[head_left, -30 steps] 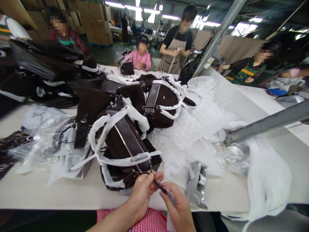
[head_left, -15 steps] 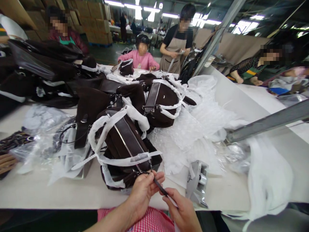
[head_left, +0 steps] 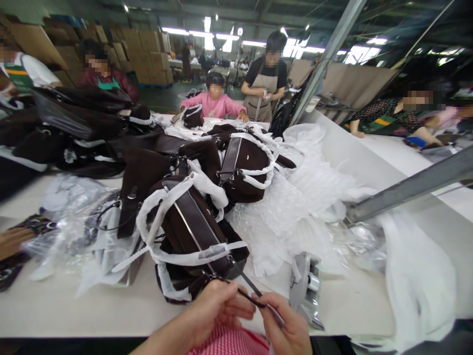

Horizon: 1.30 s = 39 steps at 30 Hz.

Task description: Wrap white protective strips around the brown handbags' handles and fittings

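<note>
A dark brown bag [head_left: 192,217] with white-wrapped handles lies in front of me on the table. From its near end a thin dark strap [head_left: 248,282] runs to my right hand [head_left: 283,320], whose thumb and fingers are pinched on it. My left hand [head_left: 221,305] is at the bag's near corner, with a second dark strip passing from its fingertips to the right hand. The left thumb and index finger are closed on that strip, while the other fingers are loosely curled.
More brown bags [head_left: 246,165] lie behind. White wrapping [head_left: 295,197] heaps up at the right, near a metal bar [head_left: 414,187] and a tape dispenser [head_left: 305,286]. Clear plastic [head_left: 74,212] and another person's hand [head_left: 15,242] are at the left. Several people stand or sit around.
My hands have moved slightly down and right, drawing the strap out longer from the bag. The view has tilted a little upward. Another person's hand at the left has shifted.
</note>
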Each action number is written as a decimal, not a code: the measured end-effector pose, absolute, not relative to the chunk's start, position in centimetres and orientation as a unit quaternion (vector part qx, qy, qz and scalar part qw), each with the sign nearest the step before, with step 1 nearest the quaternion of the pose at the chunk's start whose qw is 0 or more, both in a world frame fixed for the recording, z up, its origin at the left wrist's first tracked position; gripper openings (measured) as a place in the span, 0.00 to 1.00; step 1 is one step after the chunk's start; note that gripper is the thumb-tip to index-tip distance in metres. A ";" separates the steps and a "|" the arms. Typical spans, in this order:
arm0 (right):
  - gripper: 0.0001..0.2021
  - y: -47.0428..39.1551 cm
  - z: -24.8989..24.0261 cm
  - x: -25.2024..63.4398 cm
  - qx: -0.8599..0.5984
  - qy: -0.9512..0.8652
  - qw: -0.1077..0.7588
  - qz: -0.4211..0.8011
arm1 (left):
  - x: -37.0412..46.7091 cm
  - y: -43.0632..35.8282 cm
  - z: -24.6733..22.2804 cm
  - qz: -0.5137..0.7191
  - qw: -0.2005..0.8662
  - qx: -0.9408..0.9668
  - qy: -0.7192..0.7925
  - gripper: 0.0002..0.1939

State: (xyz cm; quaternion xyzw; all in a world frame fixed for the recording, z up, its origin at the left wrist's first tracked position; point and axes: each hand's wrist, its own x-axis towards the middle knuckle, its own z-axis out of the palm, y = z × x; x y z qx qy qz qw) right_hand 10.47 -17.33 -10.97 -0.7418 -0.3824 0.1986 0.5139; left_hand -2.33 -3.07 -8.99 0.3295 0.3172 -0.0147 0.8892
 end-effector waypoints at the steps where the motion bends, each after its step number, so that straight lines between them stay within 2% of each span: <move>1: 0.12 -17.4 -10.8 10.7 -0.744 -0.382 0.512 0.195 | -2.9 -2.7 -8.2 -0.056 0.861 0.411 0.293 0.16; 3: 0.10 -17.5 -10.6 11.0 -0.739 -0.398 0.505 0.200 | -3.8 -1.8 -6.7 -0.067 0.757 0.603 0.243 0.12; 5: 0.07 -17.4 -10.4 11.3 -0.710 -0.453 0.493 0.219 | -4.0 -0.8 -5.6 0.019 0.586 0.789 0.184 0.08; 8: 0.07 -17.2 -10.3 11.8 -0.687 -0.475 0.506 0.216 | -3.0 0.4 -5.7 0.131 0.351 0.925 0.060 0.17; 10: 0.06 -17.1 -10.5 12.0 -0.690 -0.455 0.516 0.225 | -1.9 0.9 -6.6 0.121 0.294 0.948 -0.001 0.20; 14: 0.10 -17.0 -10.9 11.9 -0.713 -0.389 0.519 0.266 | -0.9 1.2 -8.4 0.105 0.303 0.947 0.001 0.19; 18: 0.16 -16.8 -9.7 11.1 -0.729 -0.294 0.540 0.302 | -1.1 1.8 -7.8 0.106 0.385 0.917 0.000 0.19; 21: 0.20 -16.4 -8.0 10.6 -0.723 -0.218 0.537 0.375 | -1.1 2.7 -6.4 0.074 0.450 0.890 0.004 0.16; 27: 0.18 -15.2 -5.9 9.4 -0.699 -0.142 0.543 0.443 | 0.3 3.9 -6.0 0.075 0.454 0.888 -0.019 0.08; 32: 0.07 -15.2 -5.6 8.3 -0.767 -0.223 0.504 0.328 | 0.9 4.4 -7.8 0.089 0.452 0.886 -0.051 0.07; 36: 0.07 -15.5 -5.8 8.1 -0.782 -0.302 0.467 0.283 | 0.9 4.8 -8.5 0.092 0.452 0.884 -0.078 0.08; 39: 0.02 -15.6 -6.2 8.2 -0.782 -0.345 0.464 0.233 | 0.7 4.6 -8.6 0.101 0.435 0.891 -0.080 0.11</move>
